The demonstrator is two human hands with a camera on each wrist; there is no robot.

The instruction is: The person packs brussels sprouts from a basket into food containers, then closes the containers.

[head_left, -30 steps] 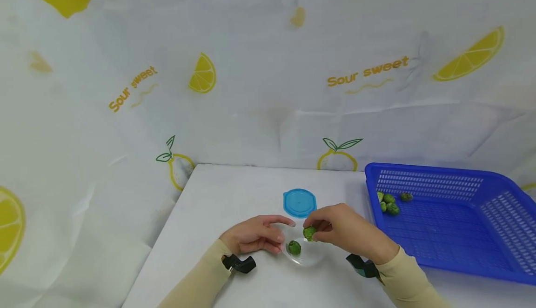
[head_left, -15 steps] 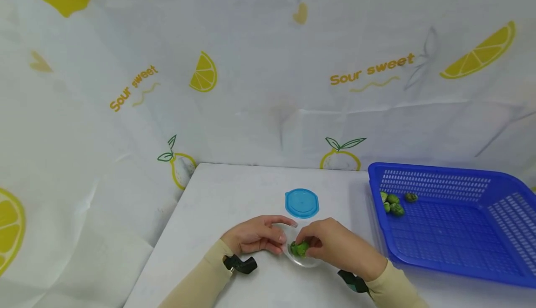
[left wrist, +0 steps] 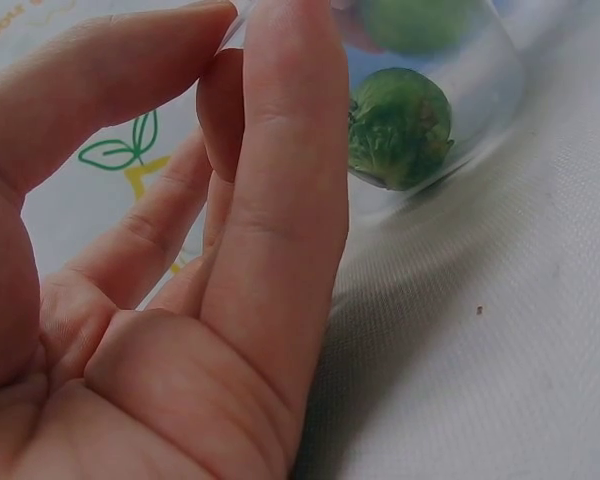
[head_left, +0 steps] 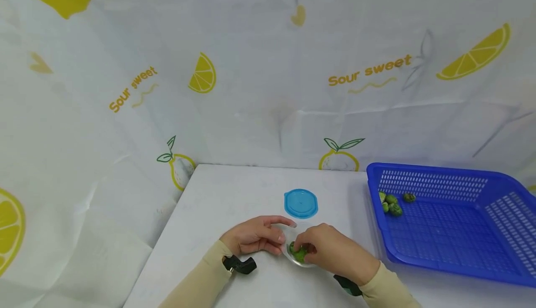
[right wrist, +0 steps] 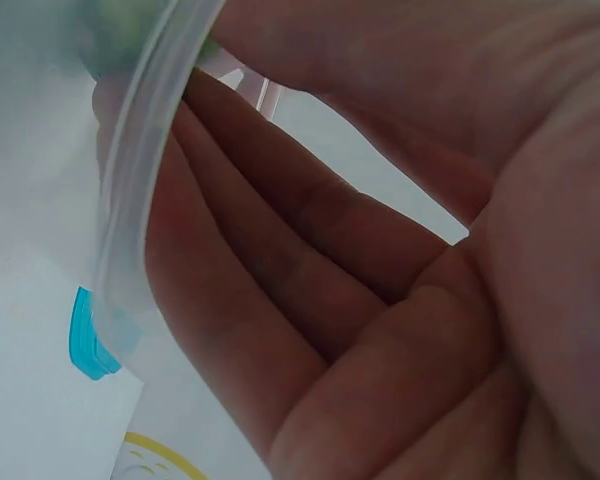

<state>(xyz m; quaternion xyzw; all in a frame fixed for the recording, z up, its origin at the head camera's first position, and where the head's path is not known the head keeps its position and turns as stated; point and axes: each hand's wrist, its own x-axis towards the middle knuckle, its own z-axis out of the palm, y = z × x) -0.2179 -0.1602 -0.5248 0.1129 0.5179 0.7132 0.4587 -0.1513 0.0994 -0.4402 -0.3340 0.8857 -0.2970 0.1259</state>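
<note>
Now my right fingers (head_left: pixel 303 238) are pinching a Brussels sprout (head_left: pixel 300 255) inside the clear bowl (right wrist: pixel 145 150); its round side could be slipping from that hold and rolling into the other sprout (left wrist: pixel 405 127) lying near it. My left fingers (head_left: pixel 272 234) are holding the bowl's left side, and should they be gripping too lightly, a nudge from the right ones could be tipping it or skidding it across the bench (head_left: pixel 234 187). Beyond, the blue lid (head_left: pixel 301 203) is lying flat, and the blue basket (head_left: pixel 444 174) is holding more sprouts (head_left: pixel 395 210) to my right.
</note>
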